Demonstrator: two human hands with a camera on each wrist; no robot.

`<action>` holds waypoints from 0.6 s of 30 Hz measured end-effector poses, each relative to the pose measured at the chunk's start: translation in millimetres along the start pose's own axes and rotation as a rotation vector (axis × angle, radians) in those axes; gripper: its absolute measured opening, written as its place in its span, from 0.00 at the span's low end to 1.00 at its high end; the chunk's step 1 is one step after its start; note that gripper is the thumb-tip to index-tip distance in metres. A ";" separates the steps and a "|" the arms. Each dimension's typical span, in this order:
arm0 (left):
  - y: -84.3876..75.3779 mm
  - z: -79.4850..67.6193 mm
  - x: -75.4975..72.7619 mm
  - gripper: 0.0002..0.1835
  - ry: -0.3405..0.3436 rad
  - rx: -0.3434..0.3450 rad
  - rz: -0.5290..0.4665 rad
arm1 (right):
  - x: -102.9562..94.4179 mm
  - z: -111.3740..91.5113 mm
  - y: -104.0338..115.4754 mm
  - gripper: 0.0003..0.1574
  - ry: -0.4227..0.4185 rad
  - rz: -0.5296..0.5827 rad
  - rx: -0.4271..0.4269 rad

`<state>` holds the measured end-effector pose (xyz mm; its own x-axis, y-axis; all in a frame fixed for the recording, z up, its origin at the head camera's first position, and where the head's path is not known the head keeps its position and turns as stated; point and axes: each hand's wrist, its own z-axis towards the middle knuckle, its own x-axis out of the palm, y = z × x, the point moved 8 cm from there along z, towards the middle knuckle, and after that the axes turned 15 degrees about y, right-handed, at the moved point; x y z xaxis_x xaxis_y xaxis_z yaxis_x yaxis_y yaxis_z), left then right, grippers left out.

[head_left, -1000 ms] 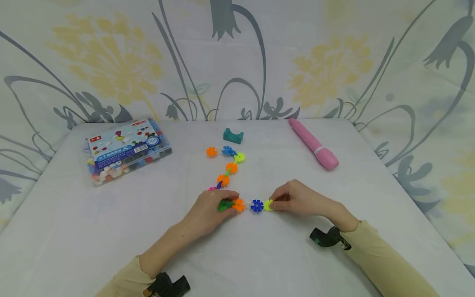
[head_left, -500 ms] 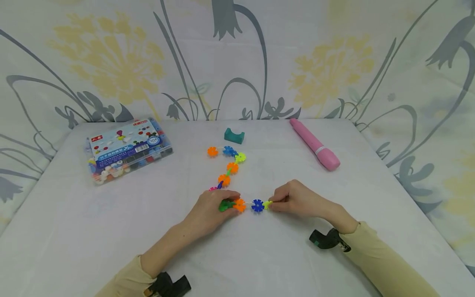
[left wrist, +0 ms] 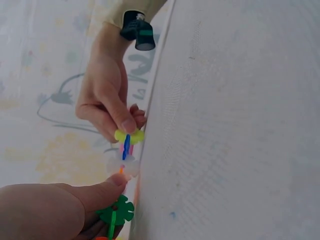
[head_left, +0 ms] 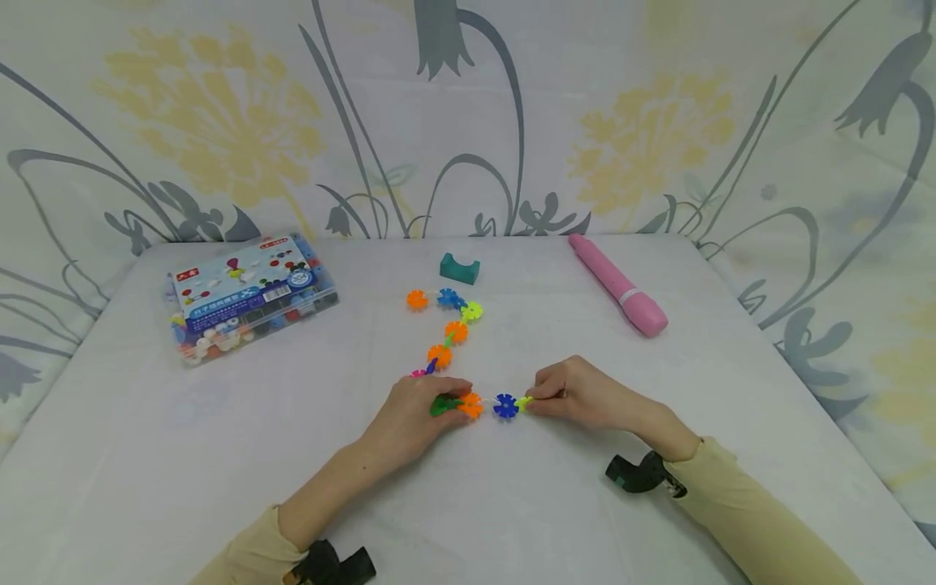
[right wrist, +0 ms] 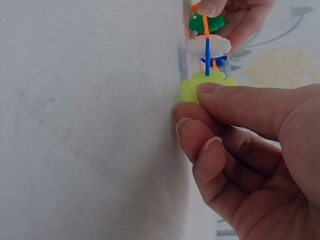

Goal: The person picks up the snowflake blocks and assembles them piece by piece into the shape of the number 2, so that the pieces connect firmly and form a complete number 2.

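Note:
A chain of interlocking plastic snowflake discs runs across the table in the head view. My left hand [head_left: 412, 412] grips the chain at an orange disc [head_left: 471, 405], with a green disc [head_left: 442, 405] just under its fingers. Beyond these come a whitish disc [right wrist: 207, 46] and a blue disc [head_left: 505, 406]. At the chain's right end my right hand [head_left: 585, 392] pinches a yellow-green disc [right wrist: 190, 90] between thumb and forefinger. This disc is slotted crosswise against the blue one. A pink disc [head_left: 418, 374] is partly hidden behind my left hand.
Further up, the chain bends through orange discs [head_left: 457, 331] to a light blue disc [head_left: 449, 298]. Behind it lies a teal curved block [head_left: 459, 268]. A clear box of parts [head_left: 252, 296] sits back left, a pink stick-like object [head_left: 617, 284] back right.
The yellow-green disc has turned from face-on to nearly edge-on in the head view. My right hand has shifted slightly left toward the blue disc, while my left hand keeps its place.

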<state>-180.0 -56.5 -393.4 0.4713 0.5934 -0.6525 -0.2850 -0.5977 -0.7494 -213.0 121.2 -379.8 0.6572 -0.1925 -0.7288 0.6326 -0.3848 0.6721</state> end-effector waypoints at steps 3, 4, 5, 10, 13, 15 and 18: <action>0.1 0.2 0.0 0.18 0.001 0.001 -0.001 | 0.2 1.0 1.1 0.06 -0.002 -0.015 -0.016; 0.2 0.2 0.1 0.17 0.002 0.001 -0.003 | 0.2 1.3 1.2 0.06 -0.003 -0.019 -0.016; 0.4 0.2 0.3 0.17 0.006 0.001 -0.007 | 0.3 1.5 1.2 0.07 -0.003 -0.023 -0.016; 0.1 -0.4 0.7 0.17 0.016 0.004 -0.012 | 0.1 1.2 1.8 0.07 -0.011 -0.042 -0.037; 0.1 -0.1 0.8 0.18 0.018 -0.004 -0.015 | -0.7 0.0 2.1 0.06 -0.026 -0.042 -0.072; -0.3 0.4 0.5 0.18 0.018 -0.010 -0.015 | -1.4 -1.0 1.4 0.05 -0.040 -0.037 -0.096; -1.0 0.7 -0.1 0.18 0.018 -0.013 -0.015 | -3.3 -2.6 0.4 0.05 -0.070 -0.024 -0.124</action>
<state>-180.3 -55.5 -392.6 0.4902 0.5924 -0.6394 -0.2673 -0.5960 -0.7572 -213.9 124.0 -376.8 0.6137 -0.2486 -0.7494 0.6967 -0.2760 0.6621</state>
